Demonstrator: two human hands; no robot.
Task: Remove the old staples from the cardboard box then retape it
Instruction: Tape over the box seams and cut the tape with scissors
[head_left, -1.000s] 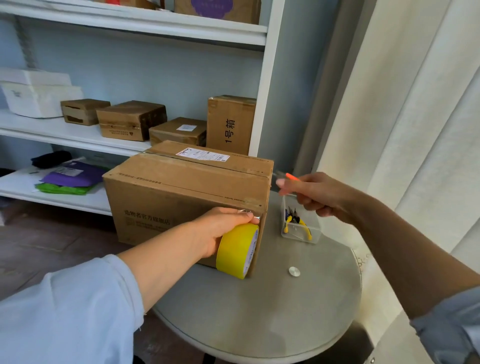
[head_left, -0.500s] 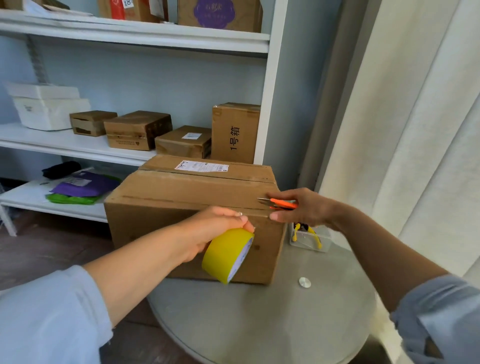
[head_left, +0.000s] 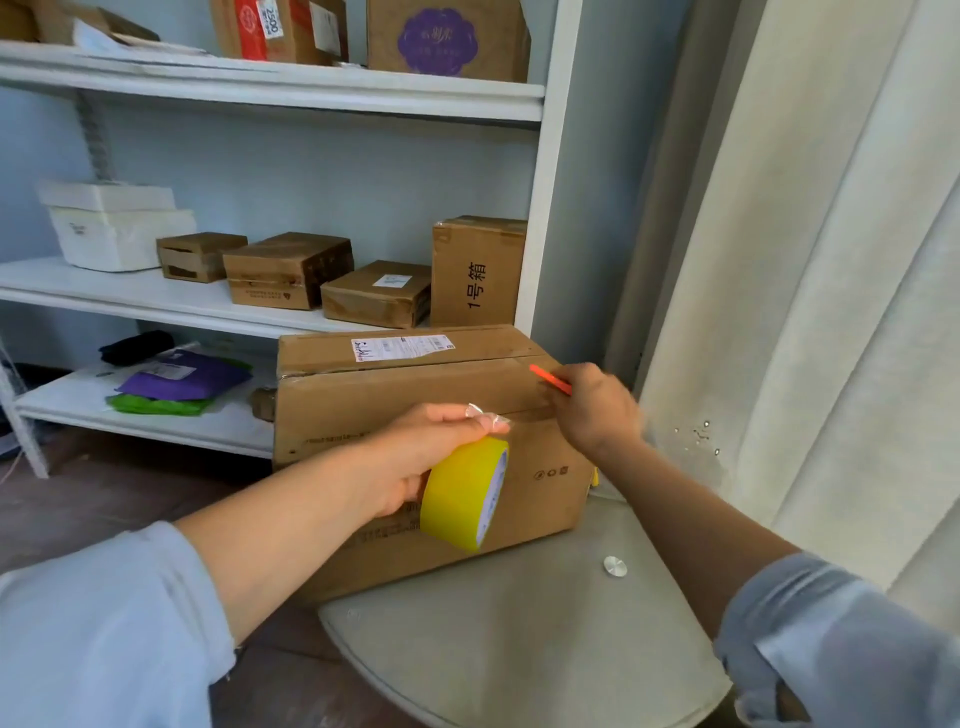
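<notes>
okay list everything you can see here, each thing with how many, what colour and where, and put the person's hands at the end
cardboard box: one, brown, on the table
tape roll: one, yellow, against the box front
orange-handled tool: one, at the box's top right
round table: one, grey
metal disc: one, silver, on the table
shelf boxes: several, brown, middle and top shelves
foam container: one, white, middle shelf
mailer bags: purple and green, bottom shelf
curtain: cream, right
left hand: holds the tape roll
right hand: holds the tool

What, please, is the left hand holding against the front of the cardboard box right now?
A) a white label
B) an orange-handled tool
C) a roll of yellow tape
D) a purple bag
C: the left hand grips the roll of yellow tape against the cardboard box.
</notes>
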